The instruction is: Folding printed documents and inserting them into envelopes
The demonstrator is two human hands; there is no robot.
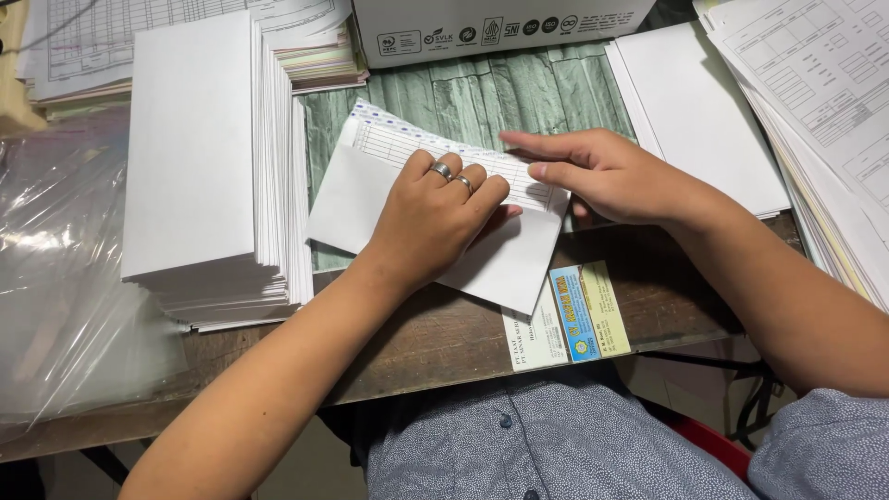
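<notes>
1. A white envelope [505, 264] lies tilted on the wooden desk [435, 338], near its front edge, with a folded printed form [407, 139] tucked partly under its flap side; this envelope serves as the landmark.
2. The left hand [435, 218], two rings on its fingers, rests curled on top of the envelope, apparently pinning it and the form flat so neither slides.
3. The right hand [597, 171] lies just right of the envelope, fingers stretched flat and pointing left over the form's upper edge, seemingly guiding the sheet; it grips nothing.
4. Left of the envelope stands a tall stack of white envelopes [199, 157], within easy reach.
5. Right of it lies a thinner pile of envelopes [699, 120], and beyond that printed forms [824, 102].
6. Behind it sits a white carton [500, 28]; far left, clear plastic wrap [65, 268].
</notes>
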